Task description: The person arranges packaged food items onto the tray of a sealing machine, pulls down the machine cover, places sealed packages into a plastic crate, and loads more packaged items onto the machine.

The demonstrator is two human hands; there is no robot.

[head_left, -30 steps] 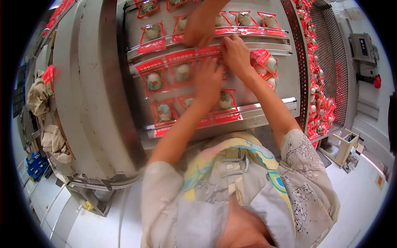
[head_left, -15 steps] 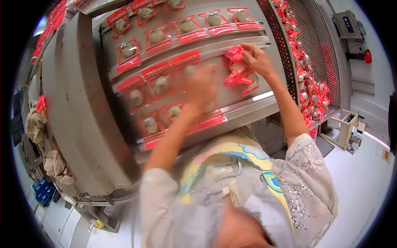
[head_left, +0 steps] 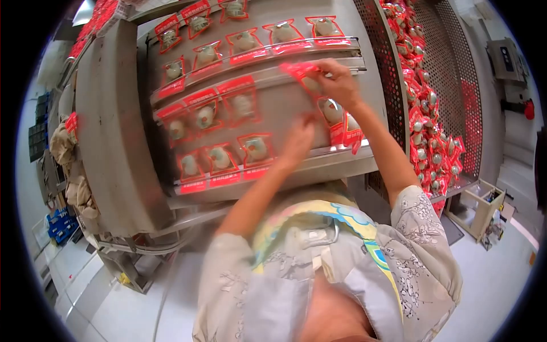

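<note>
My right hand (head_left: pixel 340 85) is closed on a red-and-clear packet (head_left: pixel 300 70) with a pale, egg-like lump inside, held above the metal plate. More packets (head_left: pixel 332 112) bunch beneath that hand, at the plate's right side. Blurred by motion, my left hand (head_left: pixel 301 137) hovers over the plate between the laid-out packets and the bunch; its fingers are too smeared to read. To its left, a packet (head_left: pixel 254 149) lies in the lower row, its red end toward the front edge. Another packet (head_left: pixel 243 105) lies in the row above.
Two metal bars (head_left: pixel 342 61) cross the plate (head_left: pixel 279 122), with further packets in rows beyond them. A perforated metal trough (head_left: pixel 433 62) full of loose packets stands to the right. A large steel housing (head_left: pixel 111 131) borders the left.
My left hand has moved right, away from the laid-out packets, uncovering those in the near rows. My right hand has shifted slightly left with a packet. The camera view has also shifted.
</note>
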